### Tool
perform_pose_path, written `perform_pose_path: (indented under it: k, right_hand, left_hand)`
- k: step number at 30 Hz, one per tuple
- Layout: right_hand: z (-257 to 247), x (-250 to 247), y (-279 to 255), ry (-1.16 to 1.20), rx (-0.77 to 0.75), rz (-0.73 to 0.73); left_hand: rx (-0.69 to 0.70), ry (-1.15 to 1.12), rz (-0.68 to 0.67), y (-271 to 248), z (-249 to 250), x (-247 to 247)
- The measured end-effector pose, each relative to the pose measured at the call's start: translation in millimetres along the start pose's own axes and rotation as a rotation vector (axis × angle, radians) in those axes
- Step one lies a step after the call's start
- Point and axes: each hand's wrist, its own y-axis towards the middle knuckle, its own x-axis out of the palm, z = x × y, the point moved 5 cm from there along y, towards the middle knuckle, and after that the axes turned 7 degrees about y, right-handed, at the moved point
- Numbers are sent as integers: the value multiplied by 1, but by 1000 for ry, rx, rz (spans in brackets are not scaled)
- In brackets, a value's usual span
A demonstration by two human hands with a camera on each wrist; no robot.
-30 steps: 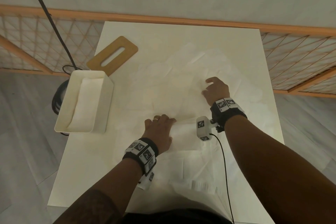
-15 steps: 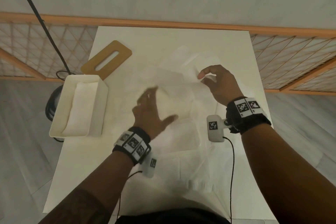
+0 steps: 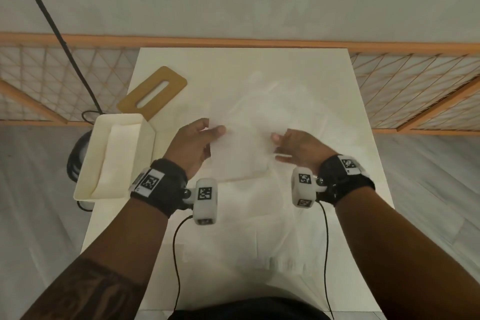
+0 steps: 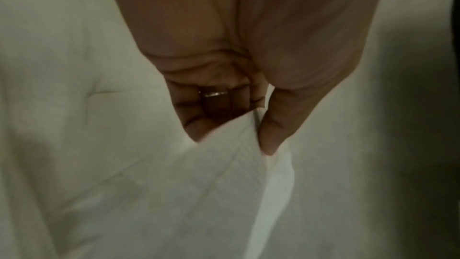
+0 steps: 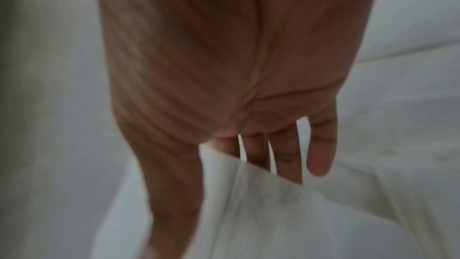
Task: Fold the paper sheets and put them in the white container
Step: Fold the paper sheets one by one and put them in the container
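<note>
A thin white paper sheet (image 3: 240,153) hangs lifted above the table between both hands. My left hand (image 3: 205,138) pinches its left edge between thumb and curled fingers; the left wrist view shows the paper sheet (image 4: 224,164) caught under the thumb. My right hand (image 3: 283,141) holds the right edge, thumb over the paper sheet (image 5: 261,194) and fingers behind it. The white container (image 3: 114,158) stands at the table's left edge, left of my left hand, with folded paper inside. More loose sheets (image 3: 272,228) lie spread on the table.
A wooden lid with a slot (image 3: 153,92) lies behind the container. The white table (image 3: 197,60) ends at a wooden lattice rail (image 3: 415,93). A black cable (image 3: 59,31) runs down past the container. Wrist camera cables (image 3: 176,254) hang near my body.
Both hands left the table and lifted a sheet: the right hand rose first with one edge, then the left hand came up and took hold of the opposite edge.
</note>
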Motion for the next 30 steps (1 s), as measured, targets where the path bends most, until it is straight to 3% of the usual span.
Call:
perform_pose_path:
  k: [5, 8, 14, 19, 23, 26, 28, 30]
  right_hand:
    - [27, 6, 11, 232, -28, -65]
    - [28, 2, 14, 189, -28, -69]
    - [30, -4, 6, 165, -67, -70]
    - [39, -6, 1, 179, -32, -39]
    - [45, -8, -4, 309, 62, -67]
    - [51, -8, -5, 325, 159, -69]
    - [59, -9, -2, 157, 166, -37]
    - [64, -8, 0, -49, 114, -7]
  left_hand:
    - [-49, 44, 77, -6, -32, -26]
    - [-29, 199, 80, -9, -38, -39]
    - [18, 189, -7, -16, -41, -39]
    - [10, 379, -158, -14, -52, -41]
    - [-80, 204, -269, -18, -56, -35]
    - [-137, 169, -236, -20, -63, -34]
    - [-130, 333, -167, -18, -72, -38]
    - [-63, 648, -157, -13, -84, -45]
